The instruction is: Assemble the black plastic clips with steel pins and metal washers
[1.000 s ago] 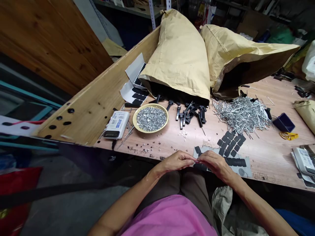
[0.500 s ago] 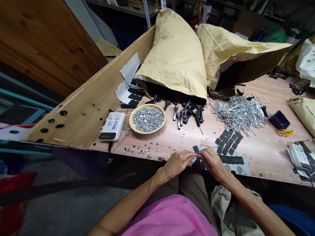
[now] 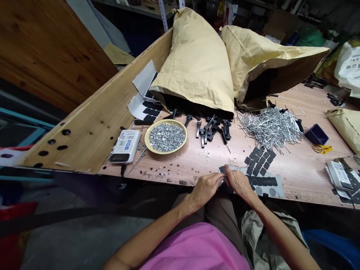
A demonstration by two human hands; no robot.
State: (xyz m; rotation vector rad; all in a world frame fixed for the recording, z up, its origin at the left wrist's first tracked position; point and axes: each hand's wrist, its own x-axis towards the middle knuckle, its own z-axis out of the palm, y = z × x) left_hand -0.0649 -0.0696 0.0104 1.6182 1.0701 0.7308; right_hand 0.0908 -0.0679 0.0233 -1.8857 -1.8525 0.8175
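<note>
My left hand and my right hand meet at the table's front edge, fingertips pinched together. Whatever is between them is too small and hidden to name. Below and to the right of the fingers lies a grey backing sheet carrying black pads. More loose dark pads lie in rows just beyond it. A pale yellow bowl full of small metal nuts stands to the left. Behind my hands are a few tiny washers and several black plastic parts.
A heap of metal pins lies at the right, beside a dark blue box and yellow bands. Two large paper sacks lie open at the back. A white power bank is near the wooden side board.
My right thumb side has lifted and the right hand has turned a little more upright. Both hands stay together at the same spot. The camera view has shifted slightly.
</note>
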